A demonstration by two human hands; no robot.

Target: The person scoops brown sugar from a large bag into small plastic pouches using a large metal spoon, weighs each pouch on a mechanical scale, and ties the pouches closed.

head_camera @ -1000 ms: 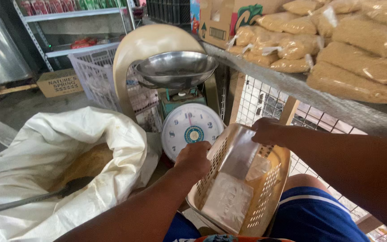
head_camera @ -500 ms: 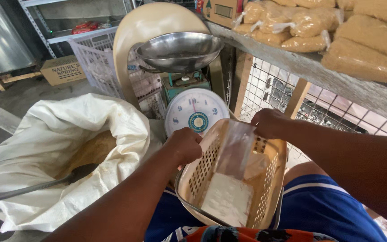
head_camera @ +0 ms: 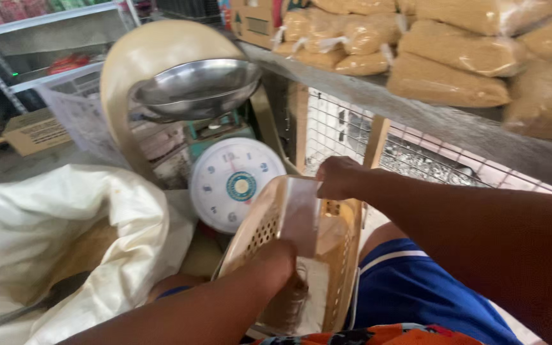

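Right hand [head_camera: 338, 177] closed in a loose fist at the far rim of the basket [head_camera: 260, 223], fingers pressed together, pinching the top edge of a clear plastic bag [head_camera: 300, 214]. Left hand [head_camera: 283, 255] reaching down into the basket from the near side, fingers curled and blurred among the stack of bags [head_camera: 311, 300]; hard to tell whether closed on a bag or just pressing on the stack.

Clear bag thin, see-through, empty, hanging flat and upright from the right hand inside the basket, lower end lost behind the left hand. Basket tan plastic with perforated walls, tilted, resting between the knees over blue shorts [head_camera: 410, 294], holding a pale layer of flat bags at the bottom.

Just beyond, on the far left of the basket, a dial scale [head_camera: 237, 185] with a round white face and a steel pan [head_camera: 196, 86] on top, pan bare. On the left, a large white sack [head_camera: 91, 255] lying open, brownish grain inside mostly hidden by its folds. Up on the right, a shelf [head_camera: 429, 118] carrying filled bags of brown grain [head_camera: 445, 80], cut off at the top edge. Wire mesh [head_camera: 352, 137] under the shelf. Far left, cardboard box [head_camera: 30, 131], blurred.
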